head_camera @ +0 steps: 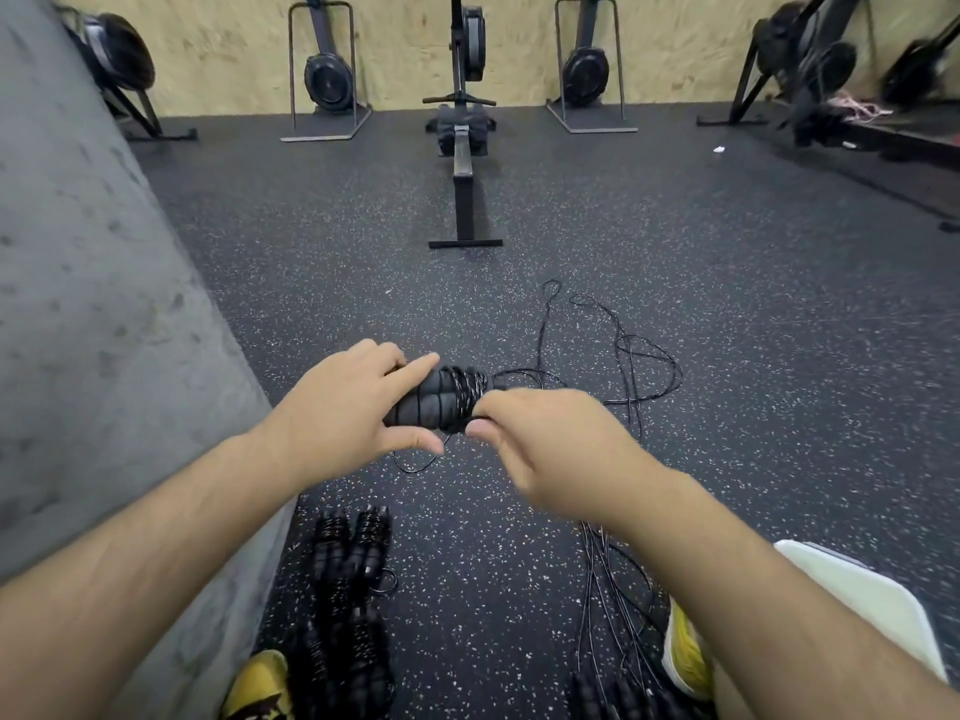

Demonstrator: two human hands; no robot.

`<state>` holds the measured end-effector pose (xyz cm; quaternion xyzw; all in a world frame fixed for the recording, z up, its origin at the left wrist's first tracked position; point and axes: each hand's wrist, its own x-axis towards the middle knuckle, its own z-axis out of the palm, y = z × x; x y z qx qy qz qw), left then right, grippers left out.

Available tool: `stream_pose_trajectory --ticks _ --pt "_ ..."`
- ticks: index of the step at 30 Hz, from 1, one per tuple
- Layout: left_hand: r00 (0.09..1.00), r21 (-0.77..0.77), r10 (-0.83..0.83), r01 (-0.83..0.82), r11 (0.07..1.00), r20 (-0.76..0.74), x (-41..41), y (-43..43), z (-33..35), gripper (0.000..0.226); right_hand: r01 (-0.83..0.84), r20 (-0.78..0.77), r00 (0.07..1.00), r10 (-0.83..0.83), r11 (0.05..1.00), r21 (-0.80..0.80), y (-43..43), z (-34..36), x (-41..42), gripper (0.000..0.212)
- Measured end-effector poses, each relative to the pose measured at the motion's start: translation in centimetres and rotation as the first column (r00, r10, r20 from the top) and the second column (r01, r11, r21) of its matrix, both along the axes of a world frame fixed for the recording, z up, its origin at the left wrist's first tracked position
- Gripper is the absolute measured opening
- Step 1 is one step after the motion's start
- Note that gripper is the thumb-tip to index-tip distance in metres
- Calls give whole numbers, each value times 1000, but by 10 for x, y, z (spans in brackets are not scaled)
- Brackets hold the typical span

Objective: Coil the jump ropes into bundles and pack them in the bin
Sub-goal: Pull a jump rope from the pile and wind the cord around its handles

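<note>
Near our feet, wound bundles (353,589) lie on the floor at left and loose cords (613,589) at right. Farther out, our left hand (343,402) grips the left end of the jump rope handles (441,400), thumb under and fingers over. Just beside it, our right hand (550,439) pinches the cord (639,366) at the handles' wrapped right end. The rest of the cord trails across the floor beyond, short of the rowing machine (462,148).

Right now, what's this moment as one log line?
step: cord partly wound round handles | left hand: grips handles | right hand: pinches cord | spare cord: loose on floor | finished bundles: beside left shoe
</note>
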<state>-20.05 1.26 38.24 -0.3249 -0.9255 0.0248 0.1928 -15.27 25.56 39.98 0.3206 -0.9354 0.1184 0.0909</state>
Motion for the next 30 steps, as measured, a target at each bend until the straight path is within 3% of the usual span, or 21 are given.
stream_pose_trajectory --ticks 5,11,15,16,18,20,21,24,30 --pt "983 2 -93 94 996 156 9 7 -3 86 -85 -219 972 90 996 32 8 -6 -20 44" --pt "918 126 -232 202 971 322 26 17 4 73 -77 -224 974 46 988 -132 26 -7 -37 42" --pt "925 240 -252 187 953 283 42 25 15 74 13 -49 998 -27 961 -275 30 -20 -47 43" --pt "922 275 -258 179 945 288 45 26 19 71 48 40 999 -36 937 -346 28 -20 -48 43" --pt "915 343 -273 165 925 298 53 28 25 72 203 366 930 -23 865 -459 23 -21 -45 31" --pt "936 356 -246 147 923 252 56 29 27 79 296 592 799 -104 925 -238 14 -30 -32 32" --pt "951 340 -214 130 931 223 53 29 27 82 342 641 757 -125 912 -226 8 -40 -25 35" --pt "979 267 -103 54 962 173 32 14 22 86 180 484 875 -19 940 -290 -29 -44 -3 30" --pt "987 200 15 -48 979 161 -5 -26 11 89 189 513 858 28 911 -366 -44 -32 19 36"
